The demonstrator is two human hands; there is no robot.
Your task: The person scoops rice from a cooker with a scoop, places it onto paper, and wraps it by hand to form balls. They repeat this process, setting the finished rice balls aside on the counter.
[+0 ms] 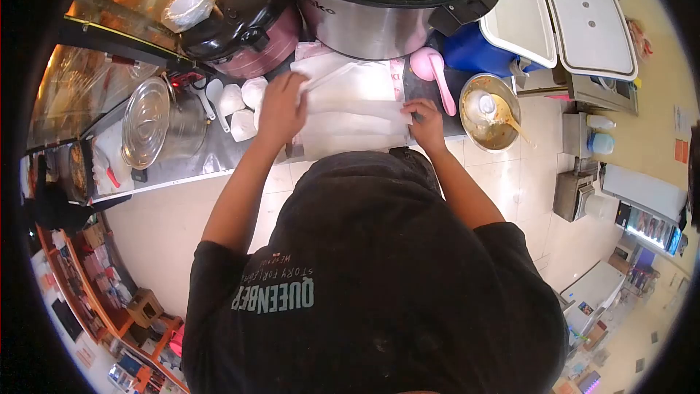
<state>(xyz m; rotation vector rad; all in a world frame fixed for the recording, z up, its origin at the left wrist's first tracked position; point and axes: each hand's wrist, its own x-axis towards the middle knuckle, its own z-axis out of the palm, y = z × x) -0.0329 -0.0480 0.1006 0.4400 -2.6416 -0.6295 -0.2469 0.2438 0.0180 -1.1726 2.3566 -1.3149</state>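
We see a long grey metal desk (211, 156) in front of us, and on it a big silver rice cooker (372, 28) filled with white rice. A blue cooler box (468, 52) stands to its right, a round pink cooker with a black lid (271, 49) to its left. Just before the rice cooker lie our thin white rectangular paper sheets (356, 118), at the front edge of the desk. A round steel bowl (485, 141) holding food sits at the desk's right end. Beside the sheets is a pink plastic scoop (438, 82). Our right hand (426, 122) pinches the sheets' right edge; our left hand (286, 104) is at their left side, fingers bent, and we cannot tell whether it grips. Left of it sit 3 small white packets (243, 125).
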